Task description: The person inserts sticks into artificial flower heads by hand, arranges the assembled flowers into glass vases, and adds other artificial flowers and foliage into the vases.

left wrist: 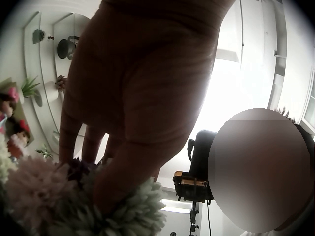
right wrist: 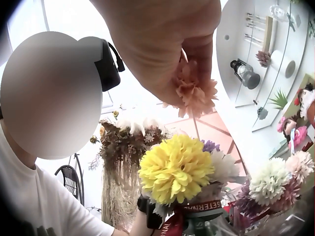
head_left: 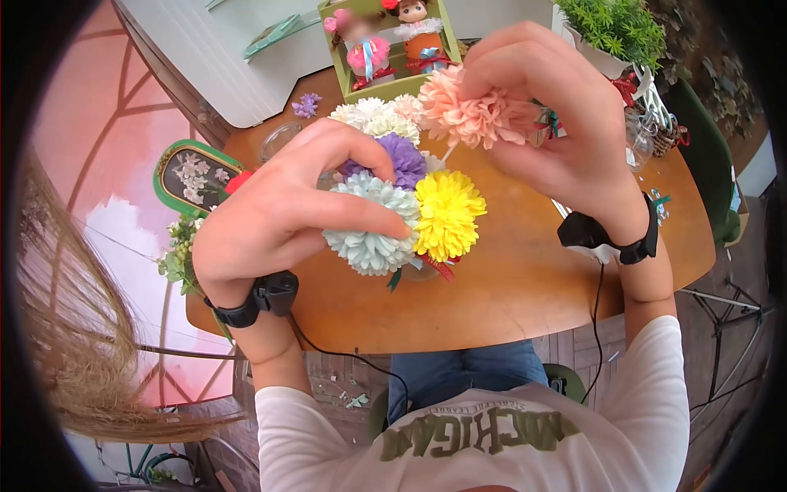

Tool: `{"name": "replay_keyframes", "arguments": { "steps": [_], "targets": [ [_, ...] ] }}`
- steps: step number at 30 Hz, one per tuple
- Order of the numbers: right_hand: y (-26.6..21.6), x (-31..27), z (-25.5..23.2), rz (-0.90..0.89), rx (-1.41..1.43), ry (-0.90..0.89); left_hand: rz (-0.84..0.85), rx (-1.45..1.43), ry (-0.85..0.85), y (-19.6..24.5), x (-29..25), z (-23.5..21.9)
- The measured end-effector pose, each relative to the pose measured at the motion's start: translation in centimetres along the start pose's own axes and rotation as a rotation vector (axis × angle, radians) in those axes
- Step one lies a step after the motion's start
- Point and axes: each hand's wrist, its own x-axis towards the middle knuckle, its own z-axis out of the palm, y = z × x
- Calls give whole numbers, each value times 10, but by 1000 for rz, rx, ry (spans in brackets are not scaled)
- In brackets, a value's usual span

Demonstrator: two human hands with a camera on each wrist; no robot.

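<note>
My right hand (head_left: 557, 107) pinches the head of a peach artificial flower (head_left: 471, 111). A thin stem shows below that flower in the right wrist view, and the bloom hangs above the bunch. My left hand (head_left: 287, 197) curls over a pale blue flower (head_left: 369, 238), its thumb lying across the petals. The other fingers of this hand reach to a purple flower (head_left: 403, 160) beside it. A yellow flower (head_left: 449, 215) stands at the right of the bunch, close to the left thumb tip. Red and dark green ribbons (right wrist: 209, 209) with lettering wrap below the yellow flower.
White and pale pink flowers (head_left: 373, 115) stand behind the bunch. At the back is a green box (head_left: 393, 86) with two dolls. A green-framed flower picture (head_left: 176, 176) is at the left, a potted plant (head_left: 611, 37) at the back right of the wooden table (head_left: 557, 287).
</note>
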Motion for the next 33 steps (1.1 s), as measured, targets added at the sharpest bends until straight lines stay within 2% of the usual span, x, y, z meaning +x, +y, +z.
{"name": "replay_keyframes", "arguments": {
  "steps": [4, 7, 10, 13, 17, 19, 20, 21, 22, 23, 25, 27, 28, 31, 33],
  "targets": [
    [2, -2, -3, -10, -11, 69, 1, 38, 13, 2, 0, 0],
    [1, -2, -5, -3, 93, 132, 13, 53, 32, 2, 0, 1],
    [-1, 0, -6, -21, 50, 47, -1, 68, 36, 3, 0, 2],
    [-2, -3, 14, -89, 30, -15, -62, 94, 56, 5, 1, 2],
    [-9, -8, 30, -68, 148, -129, -45, 57, 37, 2, -1, 0],
    [-9, -7, 23, -36, 204, -202, -53, -3, 54, -2, -3, -1],
    [-8, -9, 17, 85, 230, -298, -40, 16, 55, -5, -5, -3],
    [-10, -5, 15, 84, 232, -303, -27, 34, 57, -7, -6, -3],
    [-11, 0, 13, 13, 138, -225, -29, 32, 62, -7, -9, -3],
    [-10, 4, 12, -57, 45, -148, -61, 6, 75, -6, -11, -2],
    [-7, 0, 18, -56, 27, -226, -92, -22, 94, -5, -16, -1],
    [-14, -4, 29, -26, 127, -330, -263, -106, 47, -4, -23, -1],
    [-16, -10, 36, 0, 195, -421, -264, -104, 51, -5, -23, -1],
    [-18, -14, 43, 24, 252, -498, -321, -31, -8, -8, -18, 5],
    [-18, -9, 37, 26, 235, -560, -455, -147, -33, -14, -15, 10]
  ]
}}
